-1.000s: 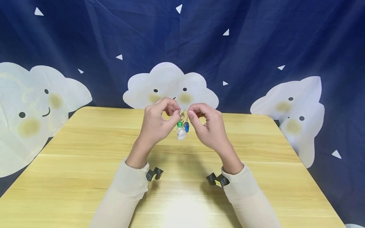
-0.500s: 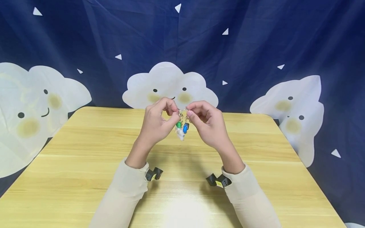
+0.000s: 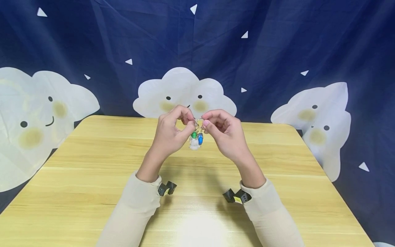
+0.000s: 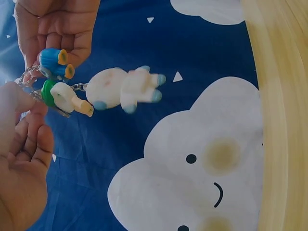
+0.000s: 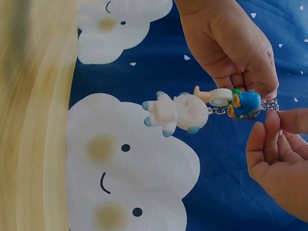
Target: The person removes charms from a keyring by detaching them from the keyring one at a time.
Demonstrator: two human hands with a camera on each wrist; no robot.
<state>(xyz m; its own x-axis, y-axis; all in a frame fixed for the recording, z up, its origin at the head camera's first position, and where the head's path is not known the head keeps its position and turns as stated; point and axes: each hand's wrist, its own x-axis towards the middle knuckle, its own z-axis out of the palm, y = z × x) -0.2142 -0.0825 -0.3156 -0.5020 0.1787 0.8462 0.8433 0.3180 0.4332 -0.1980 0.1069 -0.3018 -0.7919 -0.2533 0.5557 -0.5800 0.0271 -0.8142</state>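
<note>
Above the table, both hands hold a metal key ring (image 3: 199, 119) between them. My left hand (image 3: 171, 133) pinches its left side with thumb and forefinger, and my right hand (image 3: 227, 137) pinches the opposite side. Three small figurine charms dangle from it on short chains. One is a white animal figure (image 4: 120, 89) with light-blue paws, hanging lowest. Another is a blue figure (image 5: 249, 104) with orange feet. The third, a green-and-white figure (image 4: 61, 97) with a peach-coloured end, hangs close to the others. Fingertips partly cover the ring, so whether it is spread apart cannot be seen.
Beneath the hands lies a light wood-grain table (image 3: 197, 178). Behind its far edge hangs a dark blue curtain (image 3: 216, 44) printed with white clouds and small triangles. A black camera (image 3: 166, 188) is strapped to each wrist over beige sleeves (image 3: 131, 209).
The charms have swung slightly and turned on their chains. The right fingers have shifted up a little on the ring; the left hand has stayed nearly still.
</note>
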